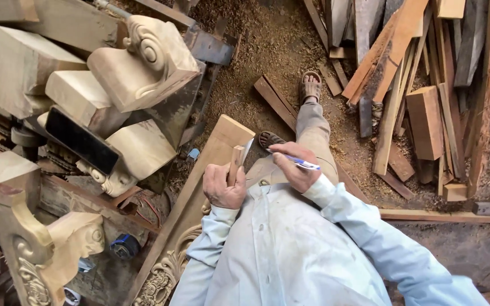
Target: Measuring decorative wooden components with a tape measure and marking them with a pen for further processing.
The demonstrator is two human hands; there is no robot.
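I see the work in an early marking stage, as far as I can judge: the long carved wooden board (199, 192) leans up toward the person, its lower end already cut with leafy scrollwork, while its upper stretch is plain and bare, so the carving there looks not yet begun and I can make out no drawn lines on it. The left hand (222, 187) is closed around a small wooden block (236, 161), holding it upright against the board's upper right edge, fingers wrapped tight on it. The right hand (291, 167) sits just right of the board's top, its grip pinched shut on a blue and white pen (299, 162) that lies across the fingers with its tip pointing away to the right, not touching the block or the board. A thin pale strip beside the block may be a ruler or paper; I cannot tell. Left of the board, carved scroll brackets (143, 62) are stacked, and right of it loose planks (404, 96) lie on the sawdust floor (267, 45).
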